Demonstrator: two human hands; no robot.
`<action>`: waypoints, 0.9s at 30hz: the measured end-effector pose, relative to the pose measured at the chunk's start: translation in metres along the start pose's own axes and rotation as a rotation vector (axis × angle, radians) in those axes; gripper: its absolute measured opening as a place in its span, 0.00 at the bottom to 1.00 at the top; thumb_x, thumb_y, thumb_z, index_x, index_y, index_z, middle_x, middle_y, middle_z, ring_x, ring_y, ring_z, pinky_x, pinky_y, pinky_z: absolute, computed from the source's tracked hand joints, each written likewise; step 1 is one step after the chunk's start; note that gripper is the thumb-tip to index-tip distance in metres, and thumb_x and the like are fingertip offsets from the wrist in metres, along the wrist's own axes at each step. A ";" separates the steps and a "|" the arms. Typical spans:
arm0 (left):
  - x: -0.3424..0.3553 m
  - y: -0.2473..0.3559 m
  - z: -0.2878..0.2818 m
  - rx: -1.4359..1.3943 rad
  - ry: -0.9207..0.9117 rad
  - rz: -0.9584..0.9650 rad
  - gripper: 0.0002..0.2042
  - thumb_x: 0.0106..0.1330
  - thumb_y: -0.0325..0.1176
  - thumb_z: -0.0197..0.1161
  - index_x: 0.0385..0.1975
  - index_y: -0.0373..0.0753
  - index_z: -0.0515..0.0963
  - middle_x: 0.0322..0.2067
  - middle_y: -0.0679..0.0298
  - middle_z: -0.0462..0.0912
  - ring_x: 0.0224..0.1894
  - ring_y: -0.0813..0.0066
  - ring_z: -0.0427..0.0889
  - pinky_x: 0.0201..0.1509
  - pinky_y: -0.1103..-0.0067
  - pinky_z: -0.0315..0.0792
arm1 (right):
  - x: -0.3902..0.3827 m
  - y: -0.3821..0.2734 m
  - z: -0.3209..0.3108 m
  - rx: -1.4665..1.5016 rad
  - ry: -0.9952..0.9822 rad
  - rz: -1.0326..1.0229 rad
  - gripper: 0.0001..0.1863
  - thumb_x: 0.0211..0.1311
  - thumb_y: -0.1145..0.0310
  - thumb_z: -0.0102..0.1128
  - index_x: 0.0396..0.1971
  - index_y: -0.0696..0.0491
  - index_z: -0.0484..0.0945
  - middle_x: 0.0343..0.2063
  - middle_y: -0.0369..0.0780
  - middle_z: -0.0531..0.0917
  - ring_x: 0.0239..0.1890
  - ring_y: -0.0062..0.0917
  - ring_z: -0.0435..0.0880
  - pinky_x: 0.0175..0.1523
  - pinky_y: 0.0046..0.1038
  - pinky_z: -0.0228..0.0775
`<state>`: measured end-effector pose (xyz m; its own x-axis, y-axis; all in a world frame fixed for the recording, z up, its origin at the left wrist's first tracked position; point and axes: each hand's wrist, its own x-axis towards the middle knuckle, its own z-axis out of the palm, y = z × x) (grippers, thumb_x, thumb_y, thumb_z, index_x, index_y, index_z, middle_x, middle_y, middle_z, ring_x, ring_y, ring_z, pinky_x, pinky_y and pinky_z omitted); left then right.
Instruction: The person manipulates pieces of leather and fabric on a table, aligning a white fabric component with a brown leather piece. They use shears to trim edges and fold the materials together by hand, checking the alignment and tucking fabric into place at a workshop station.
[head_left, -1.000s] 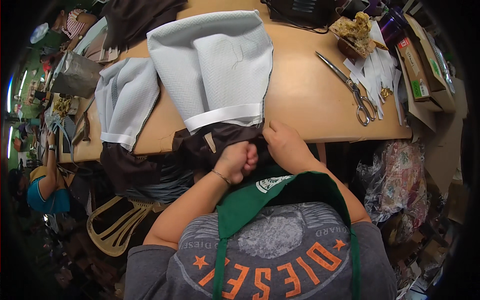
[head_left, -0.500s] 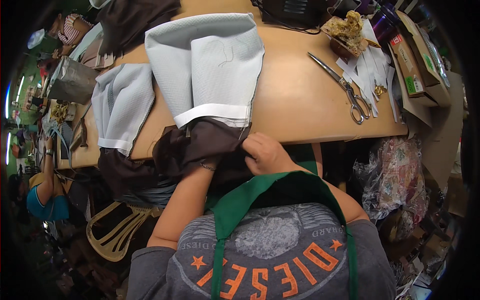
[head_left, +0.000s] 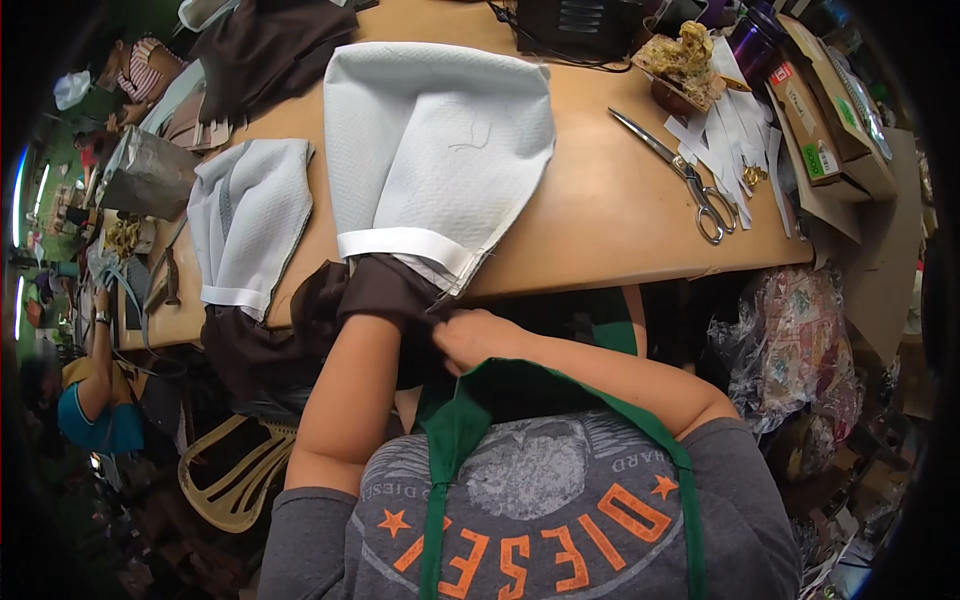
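A white quilted fabric piece [head_left: 440, 150] with a white band [head_left: 405, 246] along its near end lies on the table. Dark brown cloth [head_left: 385, 285] joins that end and hangs over the table's front edge. My left forearm [head_left: 350, 395] goes into the brown cloth, which hides the left hand and its fingers. Beside it, my right hand [head_left: 478, 338] is closed, its fingers pinching the edge of the brown cloth below the piece's right corner. A loose thread rests on the white fabric. To the left lies a smaller, similar white piece [head_left: 250, 215], also with brown cloth.
Metal scissors [head_left: 690, 180] lie on the table [head_left: 620, 230] at the right, near white strips [head_left: 735, 130] and a brown tray [head_left: 680, 92]. Cardboard boxes [head_left: 830, 125] stand beyond. A plastic-wrapped bundle [head_left: 795, 350] is at the lower right, a chair [head_left: 225, 480] at the lower left. Other people work at far left.
The larger white piece has shifted right and turned slightly. My left forearm reaches deeper into the brown cloth, and my right hand has moved left and nearer to me along its edge.
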<state>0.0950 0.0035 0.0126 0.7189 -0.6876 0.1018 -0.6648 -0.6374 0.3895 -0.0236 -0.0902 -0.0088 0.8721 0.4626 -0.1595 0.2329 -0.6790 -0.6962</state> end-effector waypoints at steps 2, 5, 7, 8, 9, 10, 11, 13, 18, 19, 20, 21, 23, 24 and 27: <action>0.004 -0.002 -0.012 -0.120 -0.003 -0.004 0.26 0.52 0.54 0.56 0.44 0.41 0.74 0.42 0.53 0.76 0.46 0.55 0.74 0.54 0.66 0.66 | -0.008 -0.001 -0.008 -0.089 -0.016 -0.264 0.20 0.50 0.59 0.61 0.32 0.64 0.76 0.35 0.53 0.77 0.41 0.42 0.77 0.46 0.38 0.70; 0.016 -0.005 -0.040 -0.407 -0.025 -0.013 0.27 0.51 0.55 0.57 0.45 0.41 0.74 0.43 0.53 0.76 0.47 0.56 0.74 0.54 0.66 0.65 | -0.028 0.013 -0.041 0.300 0.435 -0.368 0.19 0.51 0.60 0.62 0.35 0.61 0.76 0.39 0.48 0.76 0.43 0.38 0.76 0.49 0.34 0.68; 0.019 -0.009 -0.061 -0.663 -0.090 -0.050 0.27 0.51 0.55 0.57 0.45 0.41 0.73 0.43 0.53 0.76 0.47 0.56 0.74 0.55 0.66 0.65 | -0.041 0.022 -0.069 0.484 0.644 -0.410 0.13 0.51 0.66 0.62 0.34 0.58 0.76 0.35 0.45 0.76 0.41 0.36 0.76 0.46 0.31 0.69; 0.019 -0.012 -0.069 -0.747 -0.107 -0.062 0.27 0.51 0.55 0.57 0.45 0.41 0.73 0.44 0.53 0.76 0.48 0.56 0.73 0.55 0.66 0.65 | -0.047 0.023 -0.080 0.513 0.755 -0.433 0.11 0.51 0.69 0.62 0.33 0.58 0.76 0.34 0.44 0.77 0.39 0.35 0.76 0.46 0.31 0.69; 0.017 -0.013 -0.073 -0.801 -0.113 -0.064 0.28 0.51 0.55 0.58 0.46 0.41 0.73 0.44 0.53 0.75 0.48 0.56 0.73 0.55 0.66 0.65 | -0.052 0.024 -0.088 0.450 0.784 -0.433 0.11 0.51 0.70 0.61 0.34 0.58 0.77 0.35 0.44 0.77 0.40 0.34 0.76 0.46 0.31 0.69; 0.016 -0.017 -0.076 -0.847 -0.114 -0.064 0.28 0.51 0.55 0.58 0.46 0.41 0.73 0.44 0.53 0.75 0.48 0.56 0.73 0.55 0.67 0.64 | -0.055 0.024 -0.095 0.385 0.812 -0.427 0.11 0.51 0.71 0.59 0.34 0.58 0.77 0.36 0.44 0.77 0.41 0.34 0.76 0.47 0.31 0.68; 0.013 -0.020 -0.077 -0.885 -0.112 -0.068 0.28 0.50 0.55 0.58 0.46 0.41 0.73 0.44 0.53 0.75 0.48 0.56 0.73 0.55 0.67 0.64 | -0.056 0.025 -0.098 0.319 0.838 -0.415 0.11 0.50 0.72 0.58 0.35 0.58 0.77 0.37 0.44 0.77 0.42 0.33 0.76 0.48 0.31 0.68; 0.009 -0.026 -0.074 -0.930 -0.088 -0.071 0.29 0.50 0.56 0.58 0.47 0.41 0.72 0.45 0.53 0.75 0.49 0.56 0.72 0.56 0.67 0.64 | -0.044 0.024 -0.094 0.111 0.718 -0.445 0.11 0.49 0.73 0.58 0.35 0.57 0.77 0.38 0.42 0.78 0.41 0.33 0.76 0.49 0.33 0.68; -0.005 -0.017 -0.046 -0.929 0.124 -0.112 0.30 0.50 0.56 0.59 0.48 0.41 0.72 0.46 0.53 0.74 0.50 0.56 0.72 0.57 0.67 0.63 | 0.013 0.013 -0.052 -0.400 0.454 -0.382 0.12 0.47 0.73 0.58 0.36 0.54 0.79 0.38 0.41 0.79 0.43 0.34 0.77 0.49 0.32 0.69; -0.013 -0.009 -0.038 -0.901 0.187 -0.127 0.30 0.49 0.56 0.59 0.48 0.41 0.72 0.46 0.53 0.74 0.50 0.56 0.71 0.57 0.67 0.63 | 0.025 0.007 -0.043 0.236 0.557 -0.301 0.13 0.52 0.72 0.56 0.40 0.54 0.78 0.40 0.43 0.78 0.47 0.37 0.74 0.54 0.33 0.65; -0.023 -0.002 -0.031 -0.876 0.244 -0.147 0.31 0.49 0.56 0.59 0.48 0.41 0.71 0.46 0.53 0.74 0.51 0.56 0.71 0.57 0.67 0.63 | 0.034 0.000 -0.033 0.860 0.550 -0.143 0.14 0.57 0.71 0.54 0.44 0.53 0.77 0.43 0.45 0.78 0.51 0.40 0.72 0.59 0.34 0.62; -0.033 0.005 -0.023 -0.854 0.292 -0.169 0.31 0.49 0.56 0.60 0.49 0.40 0.71 0.47 0.53 0.74 0.51 0.56 0.71 0.57 0.67 0.63 | 0.040 -0.002 -0.026 1.214 0.503 -0.028 0.14 0.57 0.71 0.53 0.44 0.53 0.77 0.43 0.45 0.78 0.50 0.40 0.72 0.59 0.34 0.62; -0.049 0.013 -0.012 -0.865 0.321 -0.224 0.32 0.49 0.57 0.60 0.49 0.40 0.71 0.47 0.53 0.73 0.51 0.57 0.71 0.57 0.67 0.62 | 0.051 -0.002 -0.013 1.164 0.697 0.009 0.14 0.58 0.70 0.52 0.44 0.53 0.77 0.42 0.46 0.78 0.49 0.39 0.73 0.57 0.36 0.64; -0.053 0.012 -0.008 -0.901 0.306 -0.244 0.32 0.49 0.57 0.60 0.49 0.40 0.71 0.47 0.53 0.73 0.52 0.57 0.71 0.58 0.68 0.62 | 0.054 0.003 -0.007 1.072 0.747 0.011 0.14 0.58 0.70 0.52 0.44 0.53 0.77 0.41 0.46 0.78 0.48 0.39 0.74 0.56 0.37 0.64; -0.040 -0.006 0.001 -1.065 0.227 -0.291 0.33 0.48 0.57 0.61 0.50 0.40 0.70 0.48 0.53 0.73 0.52 0.57 0.70 0.58 0.68 0.62 | 0.060 0.026 0.010 0.703 0.871 -0.021 0.13 0.58 0.70 0.51 0.43 0.54 0.76 0.40 0.46 0.78 0.46 0.38 0.75 0.54 0.39 0.66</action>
<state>0.0702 0.0345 0.0053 0.9108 -0.4127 0.0019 -0.0324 -0.0667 0.9972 0.0305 -0.0744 -0.0435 0.9385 -0.2740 0.2100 0.1968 -0.0751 -0.9776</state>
